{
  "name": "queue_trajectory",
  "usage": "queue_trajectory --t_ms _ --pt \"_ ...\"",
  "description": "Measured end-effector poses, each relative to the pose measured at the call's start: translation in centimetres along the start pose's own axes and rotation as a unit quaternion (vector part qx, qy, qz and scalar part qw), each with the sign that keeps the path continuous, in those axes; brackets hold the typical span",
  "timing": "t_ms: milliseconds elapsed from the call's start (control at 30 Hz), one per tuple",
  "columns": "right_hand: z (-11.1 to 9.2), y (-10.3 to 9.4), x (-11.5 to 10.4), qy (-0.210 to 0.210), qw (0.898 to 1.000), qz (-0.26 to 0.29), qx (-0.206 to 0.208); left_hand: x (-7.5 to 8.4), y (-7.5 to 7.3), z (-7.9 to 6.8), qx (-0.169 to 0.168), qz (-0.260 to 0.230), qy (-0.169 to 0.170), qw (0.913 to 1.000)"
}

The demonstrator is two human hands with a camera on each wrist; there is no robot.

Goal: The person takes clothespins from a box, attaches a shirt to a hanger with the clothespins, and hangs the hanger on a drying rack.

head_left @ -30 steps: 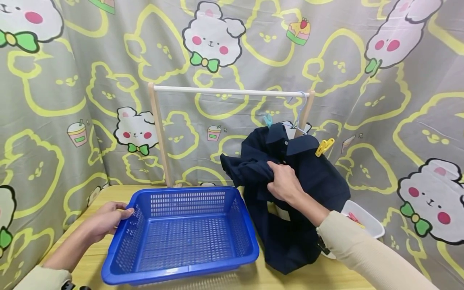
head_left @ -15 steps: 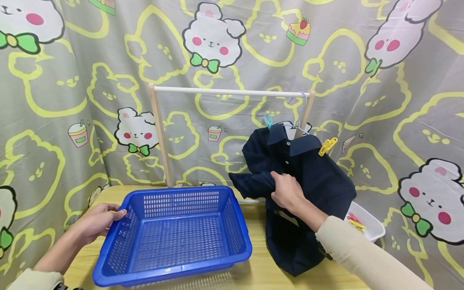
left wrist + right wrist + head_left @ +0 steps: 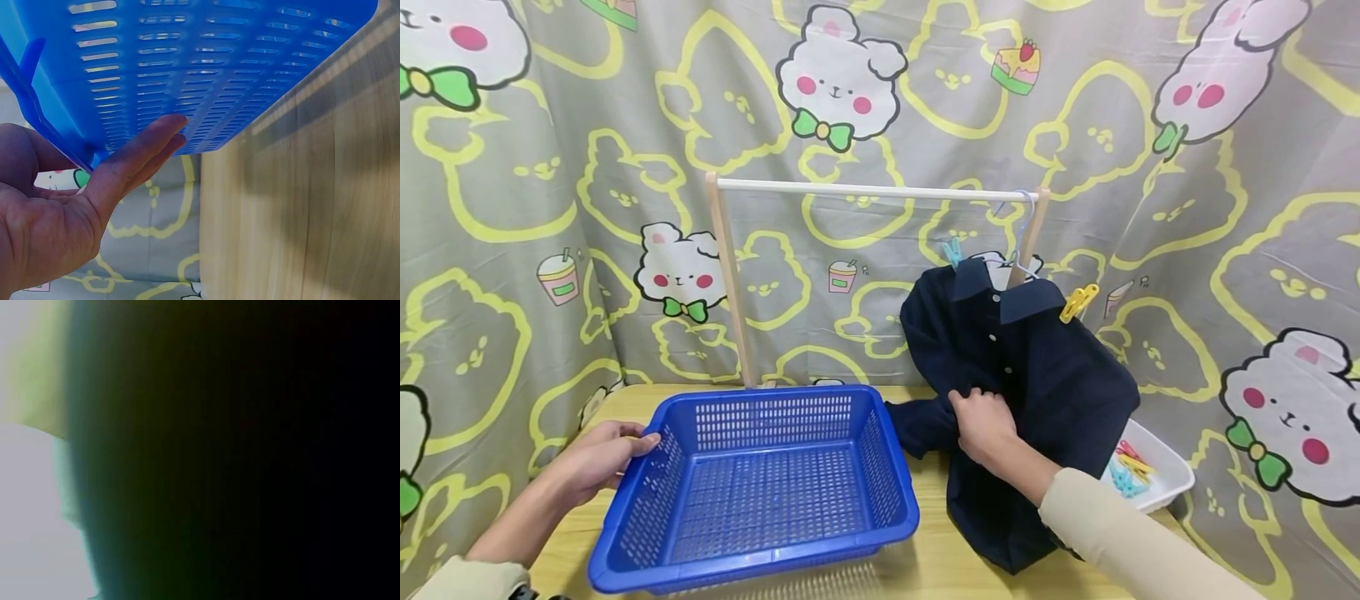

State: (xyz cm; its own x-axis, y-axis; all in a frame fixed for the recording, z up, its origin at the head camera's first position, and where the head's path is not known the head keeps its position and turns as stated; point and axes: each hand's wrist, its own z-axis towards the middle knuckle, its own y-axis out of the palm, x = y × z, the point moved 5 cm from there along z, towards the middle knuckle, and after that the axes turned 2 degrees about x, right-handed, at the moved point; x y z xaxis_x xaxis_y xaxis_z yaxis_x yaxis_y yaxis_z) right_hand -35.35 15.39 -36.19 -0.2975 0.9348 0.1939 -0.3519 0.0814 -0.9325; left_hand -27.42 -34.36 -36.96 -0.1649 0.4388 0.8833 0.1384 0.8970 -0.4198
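Observation:
A navy shirt [image 3: 1060, 375] hangs on a light hanger [image 3: 1024, 242], with a blue clothespin [image 3: 952, 251] at one shoulder and a yellow clothespin [image 3: 1079, 302] at the other. My right hand [image 3: 988, 425] grips the shirt's front near its sleeve [image 3: 921, 427]. To the left, my left hand [image 3: 598, 458] holds the side rim of a blue plastic basket [image 3: 752, 557], thumb over the rim. In the left wrist view the fingers [image 3: 147, 147] lie against the basket's slotted outer wall [image 3: 187, 50]. Most of the right wrist view is a dark blur.
The hanger hooks on the right end of a rack's white bar [image 3: 880, 190] between wooden posts [image 3: 730, 283]. A white tray [image 3: 1176, 482] with several clothespins [image 3: 1131, 467] stands at right, partly behind the shirt. Patterned curtain [image 3: 865, 333] surrounds the wooden table [image 3: 925, 567].
The basket has shifted left with my left hand. My right hand has moved down, lowering the sleeve and pulling the shirt slightly right. More of the tray's clothespins show.

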Motion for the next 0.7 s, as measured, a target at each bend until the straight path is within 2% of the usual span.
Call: queue_trajectory --t_ms 133,367,600,700 --pt "-0.6 1.7 -0.9 -0.004 1.0 -0.026 -0.013 0.0 0.0 0.1 0.001 0.0 0.0 1.0" --pt "-1.6 3.2 -2.2 0.002 0.999 -0.029 -0.043 0.0 0.2 0.3 -0.001 -0.003 -0.003 1.0" --pt "-2.4 4.2 -1.9 0.049 0.989 0.015 -0.136 0.2 0.6 0.7 0.003 0.003 -0.007 1.0" --pt "-2.7 4.0 -1.7 0.064 0.984 0.038 -0.159 0.3 0.7 0.7 0.002 0.005 -0.008 1.0"
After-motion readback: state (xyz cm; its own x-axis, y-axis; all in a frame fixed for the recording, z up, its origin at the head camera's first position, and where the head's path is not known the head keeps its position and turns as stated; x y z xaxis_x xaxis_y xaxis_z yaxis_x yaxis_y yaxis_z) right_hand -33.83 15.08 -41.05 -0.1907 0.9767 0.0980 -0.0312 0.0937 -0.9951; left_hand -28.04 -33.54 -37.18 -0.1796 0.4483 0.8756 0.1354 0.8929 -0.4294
